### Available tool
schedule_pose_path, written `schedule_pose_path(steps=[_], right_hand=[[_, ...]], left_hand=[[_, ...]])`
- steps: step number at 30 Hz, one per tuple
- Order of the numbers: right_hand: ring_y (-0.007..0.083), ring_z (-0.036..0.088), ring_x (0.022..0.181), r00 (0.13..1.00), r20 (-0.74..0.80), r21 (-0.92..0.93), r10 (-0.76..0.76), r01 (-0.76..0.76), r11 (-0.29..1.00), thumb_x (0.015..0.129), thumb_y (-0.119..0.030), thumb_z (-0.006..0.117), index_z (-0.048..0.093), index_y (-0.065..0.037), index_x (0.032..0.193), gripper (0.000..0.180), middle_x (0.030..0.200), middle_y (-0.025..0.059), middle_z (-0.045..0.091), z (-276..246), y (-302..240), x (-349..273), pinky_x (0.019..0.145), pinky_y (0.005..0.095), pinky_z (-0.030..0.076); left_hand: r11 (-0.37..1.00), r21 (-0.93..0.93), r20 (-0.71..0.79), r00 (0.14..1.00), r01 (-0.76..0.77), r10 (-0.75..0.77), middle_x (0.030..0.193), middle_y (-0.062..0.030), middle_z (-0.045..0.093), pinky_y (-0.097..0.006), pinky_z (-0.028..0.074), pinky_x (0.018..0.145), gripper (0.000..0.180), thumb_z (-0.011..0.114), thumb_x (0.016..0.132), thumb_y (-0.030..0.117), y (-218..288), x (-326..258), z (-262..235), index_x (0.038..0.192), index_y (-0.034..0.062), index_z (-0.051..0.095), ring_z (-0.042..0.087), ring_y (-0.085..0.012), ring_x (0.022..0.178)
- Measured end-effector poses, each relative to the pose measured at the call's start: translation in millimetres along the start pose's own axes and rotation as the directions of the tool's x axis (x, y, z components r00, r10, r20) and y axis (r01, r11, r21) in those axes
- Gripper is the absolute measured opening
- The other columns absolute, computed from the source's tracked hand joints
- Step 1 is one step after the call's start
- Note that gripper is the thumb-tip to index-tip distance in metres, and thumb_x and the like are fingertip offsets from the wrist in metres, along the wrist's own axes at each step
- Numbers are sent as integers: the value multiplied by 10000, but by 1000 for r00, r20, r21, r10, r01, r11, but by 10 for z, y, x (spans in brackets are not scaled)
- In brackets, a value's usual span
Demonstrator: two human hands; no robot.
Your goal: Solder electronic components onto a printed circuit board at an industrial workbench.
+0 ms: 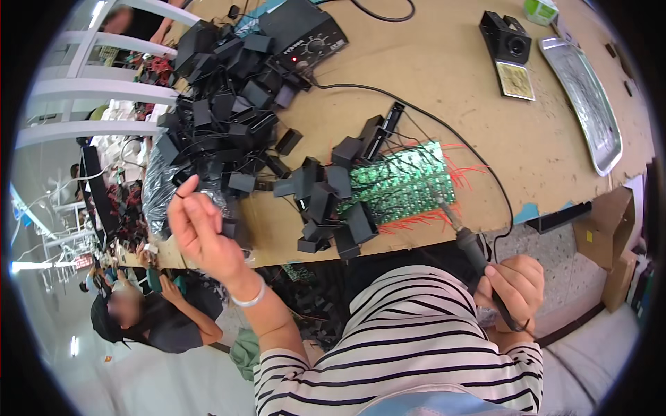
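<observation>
My right hand (517,288) is closed round the handle of a soldering iron (473,251), whose tip points at the near right corner of a green circuit board panel (399,182). Red wires stick out along the panel's edges, and black wires run across it to several small black boxes (322,201) at its left. My left hand (205,232) is raised beside the big heap of black boxes (239,111), thumb and forefinger pinched on what looks like a thin black wire. Whatever hangs from that wire cannot be picked out against the heap.
A black soldering station (305,31) with a red light stands behind the heap; its cable curves round to the iron. At the back right are an iron stand (506,31) with a sponge and a long metal tray (590,104). Another person (156,312) sits to the left.
</observation>
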State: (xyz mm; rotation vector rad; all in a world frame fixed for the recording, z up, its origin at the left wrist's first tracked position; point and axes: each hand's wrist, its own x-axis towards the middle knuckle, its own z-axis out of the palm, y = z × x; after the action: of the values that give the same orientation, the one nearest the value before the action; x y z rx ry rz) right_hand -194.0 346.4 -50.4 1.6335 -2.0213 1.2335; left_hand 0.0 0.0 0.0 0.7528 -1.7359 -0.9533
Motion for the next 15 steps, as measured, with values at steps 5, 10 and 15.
schedule_pose_path(steps=[5,10,15], right_hand=[[176,629,565,999,-23,18,27,-26,1000,730,22,743,675,-17,894,182,742,39,650,44,62,-5,481,284,515],[176,637,590,999,-13,58,41,-40,998,732,29,742,681,-7,899,182,756,42,655,-2,40,7,491,284,523],[175,636,590,999,-13,83,41,-40,996,721,32,754,690,2,900,192,762,47,664,35,89,-75,494,282,524]], left_hand=[[923,140,676,716,-358,175,791,-30,564,-270,346,544,251,685,912,2,408,-2,633,1142,45,776,443,-105,620],[955,73,890,451,-288,68,832,-71,593,-302,449,562,159,715,864,-10,389,-174,1129,991,58,782,588,-189,632],[790,170,939,340,-588,52,925,-71,611,-406,524,589,34,698,891,68,234,-373,1341,905,49,674,656,-312,690]])
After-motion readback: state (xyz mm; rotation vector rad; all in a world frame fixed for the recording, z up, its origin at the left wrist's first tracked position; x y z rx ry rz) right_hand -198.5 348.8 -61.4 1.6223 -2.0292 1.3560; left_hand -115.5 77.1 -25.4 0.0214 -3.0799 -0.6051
